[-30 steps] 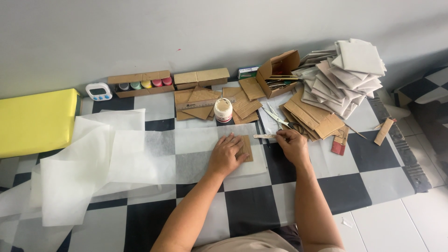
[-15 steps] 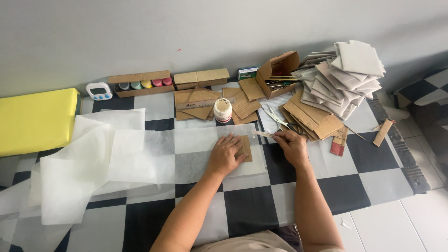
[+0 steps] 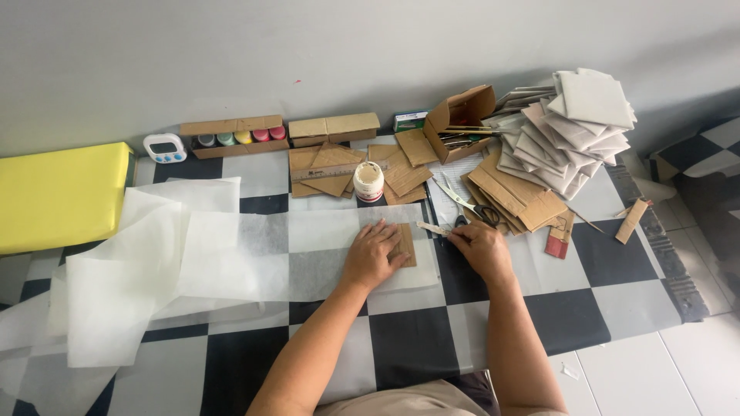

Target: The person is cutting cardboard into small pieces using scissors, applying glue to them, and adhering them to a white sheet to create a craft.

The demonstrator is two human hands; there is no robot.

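Observation:
My left hand (image 3: 372, 255) lies flat, pressing a small brown cardboard piece (image 3: 405, 244) onto a sheet of thin white paper (image 3: 308, 250) spread over the black-and-white checkered floor. My right hand (image 3: 479, 248) is just right of the cardboard and grips a thin flat stick-like tool (image 3: 432, 228) whose tip points left toward the cardboard's top edge. A small jar with a white lid (image 3: 368, 182) stands just beyond the paper.
Scissors (image 3: 468, 205) lie behind my right hand. Cardboard pieces (image 3: 512, 196) and a stack of white squares (image 3: 574, 123) sit at the right. An open box of brushes (image 3: 461, 123), a paint-pot tray (image 3: 235, 137), a timer (image 3: 165, 148) and a yellow pad (image 3: 58, 192) line the wall.
Both hands have stayed on the cardboard and tool with only tiny shifts; my right hand has edged slightly toward the cardboard.

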